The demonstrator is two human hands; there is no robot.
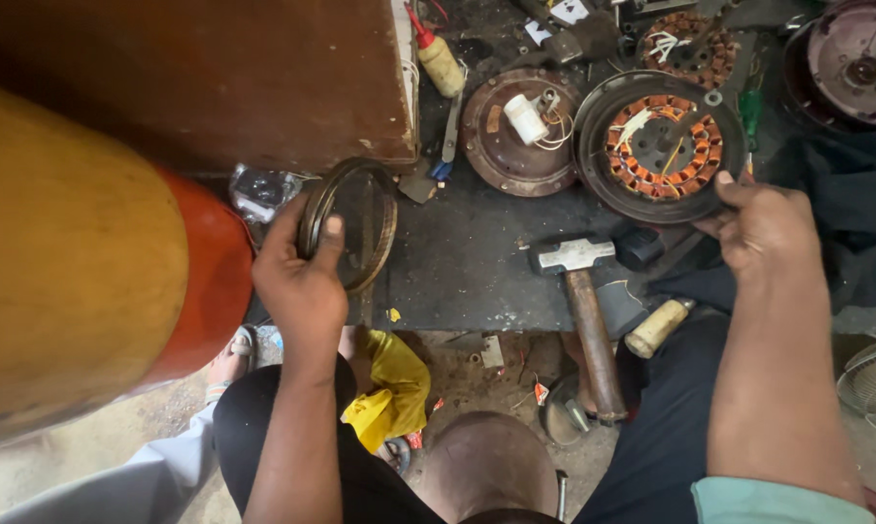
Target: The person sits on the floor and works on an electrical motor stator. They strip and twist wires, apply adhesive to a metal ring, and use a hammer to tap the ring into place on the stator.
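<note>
My left hand (300,277) grips a round, rusty metal ring cover (355,223) by its rim and holds it upright at the left edge of the dark workbench (467,257). My right hand (763,228) holds the near rim of a round motor housing (656,146). Orange copper windings fill the housing, which lies flat on the bench. A hammer (583,301) with a wooden handle lies between my hands, its head on the bench and its handle hanging over the front edge.
A second round cover (515,131) with a white capacitor lies left of the housing. Another wound stator (690,44) and a dark fan body (855,58) sit at the back right. A brown wooden box (224,78) and an orange-yellow cylinder (79,252) stand left.
</note>
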